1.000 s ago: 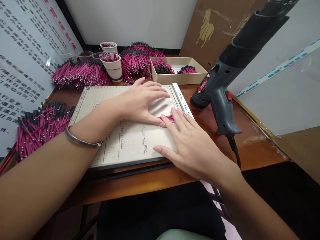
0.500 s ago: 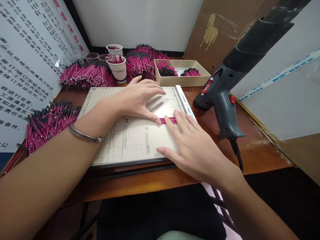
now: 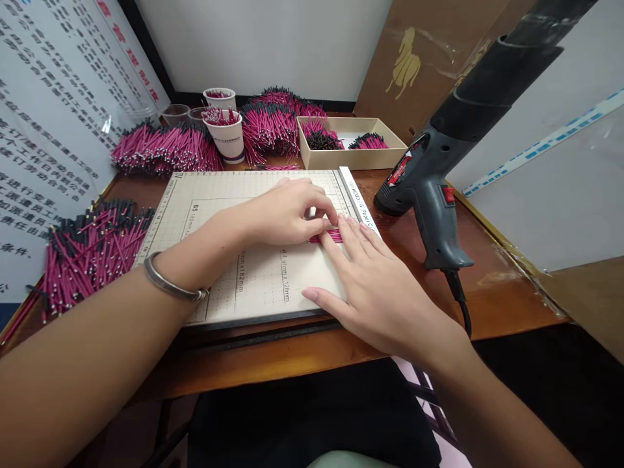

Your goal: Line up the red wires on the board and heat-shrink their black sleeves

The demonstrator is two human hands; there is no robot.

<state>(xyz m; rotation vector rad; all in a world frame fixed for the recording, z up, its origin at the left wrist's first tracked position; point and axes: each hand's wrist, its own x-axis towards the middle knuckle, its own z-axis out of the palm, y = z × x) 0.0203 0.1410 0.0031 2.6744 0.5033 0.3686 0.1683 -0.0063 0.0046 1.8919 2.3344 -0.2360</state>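
A row of short pink wires [image 3: 334,235] lies side by side on a cream, grid-marked paper cutter [image 3: 263,286], near its white rail. My left hand [image 3: 295,211] has its fingers curled in, thumb and fingertips pinched at the left end of the row. My right hand [image 3: 373,276] rests flat over the right part of the wires, its fingers stretched out and the thumb spread on the board. The right ends of the wires are hidden beneath these fingers. A metal bangle [image 3: 170,279] circles my left wrist.
Pink wires with black ends form piles at left [image 3: 97,250] and back [image 3: 168,149]. Paper cups [image 3: 229,140] hold more wires, beside clear plastic cups. A shallow cream box [image 3: 351,158] contains wires. A grey heat gun [image 3: 439,175] stands on the right, its cord hanging down.
My left hand has moved right and down, and its spread fingers have curled to the left end of the wires. My right hand stays flat in place.
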